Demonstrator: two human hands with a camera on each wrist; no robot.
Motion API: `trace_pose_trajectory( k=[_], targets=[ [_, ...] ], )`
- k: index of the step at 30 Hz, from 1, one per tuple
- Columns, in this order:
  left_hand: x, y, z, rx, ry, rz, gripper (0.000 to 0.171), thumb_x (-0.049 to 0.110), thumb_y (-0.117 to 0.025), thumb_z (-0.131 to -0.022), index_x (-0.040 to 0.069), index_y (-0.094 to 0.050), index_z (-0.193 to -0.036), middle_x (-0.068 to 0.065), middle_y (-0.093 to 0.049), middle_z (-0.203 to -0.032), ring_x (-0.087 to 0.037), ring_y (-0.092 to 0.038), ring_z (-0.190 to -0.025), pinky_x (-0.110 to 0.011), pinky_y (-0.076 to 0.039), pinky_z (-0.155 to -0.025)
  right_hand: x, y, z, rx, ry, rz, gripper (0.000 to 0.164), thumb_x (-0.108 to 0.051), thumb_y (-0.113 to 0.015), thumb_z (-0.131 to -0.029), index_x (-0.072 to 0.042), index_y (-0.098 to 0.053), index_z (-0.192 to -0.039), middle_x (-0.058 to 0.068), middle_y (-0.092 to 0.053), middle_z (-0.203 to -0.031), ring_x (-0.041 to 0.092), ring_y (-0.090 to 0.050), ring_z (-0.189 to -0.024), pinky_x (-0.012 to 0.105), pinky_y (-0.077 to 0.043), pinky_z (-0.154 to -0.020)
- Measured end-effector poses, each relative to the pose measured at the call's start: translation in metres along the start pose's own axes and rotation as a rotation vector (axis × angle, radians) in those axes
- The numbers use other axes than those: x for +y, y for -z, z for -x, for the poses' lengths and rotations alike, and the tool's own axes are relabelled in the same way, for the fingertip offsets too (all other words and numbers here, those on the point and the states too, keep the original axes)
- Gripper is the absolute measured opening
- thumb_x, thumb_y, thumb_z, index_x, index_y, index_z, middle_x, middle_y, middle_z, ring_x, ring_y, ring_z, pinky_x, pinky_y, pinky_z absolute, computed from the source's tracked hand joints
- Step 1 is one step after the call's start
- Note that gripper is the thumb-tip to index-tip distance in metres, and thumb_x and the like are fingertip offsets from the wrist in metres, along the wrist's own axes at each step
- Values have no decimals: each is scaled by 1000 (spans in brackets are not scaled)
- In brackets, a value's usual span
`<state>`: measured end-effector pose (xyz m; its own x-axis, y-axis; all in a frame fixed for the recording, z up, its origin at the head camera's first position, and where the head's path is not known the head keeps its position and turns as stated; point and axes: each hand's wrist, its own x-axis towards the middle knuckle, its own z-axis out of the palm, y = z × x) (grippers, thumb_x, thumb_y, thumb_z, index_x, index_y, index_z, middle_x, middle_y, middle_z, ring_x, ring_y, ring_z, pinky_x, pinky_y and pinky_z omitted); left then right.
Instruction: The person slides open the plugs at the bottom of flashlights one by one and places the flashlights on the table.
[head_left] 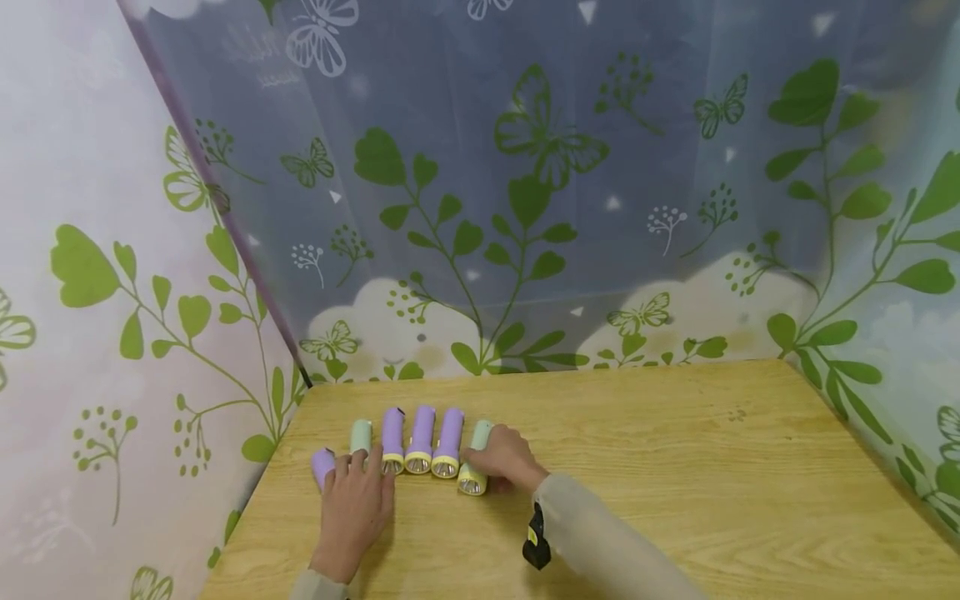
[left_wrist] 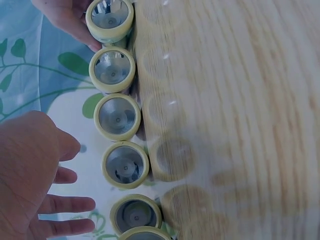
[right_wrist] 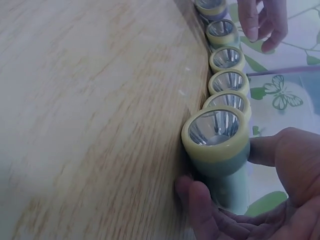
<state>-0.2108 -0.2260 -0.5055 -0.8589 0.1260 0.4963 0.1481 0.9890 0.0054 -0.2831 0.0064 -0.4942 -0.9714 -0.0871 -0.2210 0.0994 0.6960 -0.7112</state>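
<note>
Flashlights with yellow-rimmed heads lie in a row on the table, lenses toward me. At the row's right end, my right hand (head_left: 504,458) grips a mint-green flashlight (right_wrist: 217,155), thumb on one side and fingers on the other. My left hand (head_left: 352,504) hovers by the left end with its fingers extended, holding nothing in the left wrist view. It partly hides another mint-green flashlight (head_left: 361,435) and a purple flashlight (head_left: 323,467) at the far left. Between the hands are three purple flashlights, the middle one (head_left: 422,429) standing close to its neighbours.
The wooden table (head_left: 675,467) extends to the right of the row. Patterned curtains (head_left: 465,208) with leaves and butterflies enclose the back and sides. A black strap piece (head_left: 536,540) hangs at the right wrist.
</note>
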Motion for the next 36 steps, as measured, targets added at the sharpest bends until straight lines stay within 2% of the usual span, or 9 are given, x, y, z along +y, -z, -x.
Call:
trace_pose_trajectory(
  k=[8,18,22,27,36],
  targets=[
    [2,-2,0,47,-15,10,38,23,-70,-92,2,-62,-123,-21,-67,-109,-43,-61,-103,-56,-53,-81,-1,2,-4,5,-49,-75,37,-30,-79,-85,-1,-56,-87,12,-60,-71,24,-66,-48,34,-58,-46],
    [5,-1,-4,-24,22,31,41,27,-65,-97,3,-59,-129,-22,-66,-117,-45,-60,-111,-59,-52,-89,1,6,-5,11,-78,-142,38,-24,-78,-80,1,-55,-97,13,-58,-80,26,-67,-58,37,-60,-50],
    [7,-1,-5,-13,16,33,41,27,-68,-96,3,-60,-127,-22,-67,-114,-44,-61,-108,-58,-52,-87,3,7,-3,4,-77,-155,39,-24,-79,-80,2,-55,-97,14,-58,-80,27,-67,-59,38,-60,-50],
    [12,0,-10,39,-14,35,41,25,-71,-92,3,-60,-125,-20,-68,-112,-42,-62,-104,-57,-52,-84,5,11,-3,5,-62,-151,36,-24,-78,-79,1,-56,-93,14,-60,-78,27,-67,-58,39,-59,-49],
    [23,1,-20,11,-8,101,41,26,-65,-97,2,-60,-130,-22,-66,-119,-43,-61,-108,-59,-53,-85,8,16,-3,-5,-37,-134,34,-27,-79,-82,-2,-56,-88,11,-59,-77,25,-64,-57,35,-57,-48]
  ],
)
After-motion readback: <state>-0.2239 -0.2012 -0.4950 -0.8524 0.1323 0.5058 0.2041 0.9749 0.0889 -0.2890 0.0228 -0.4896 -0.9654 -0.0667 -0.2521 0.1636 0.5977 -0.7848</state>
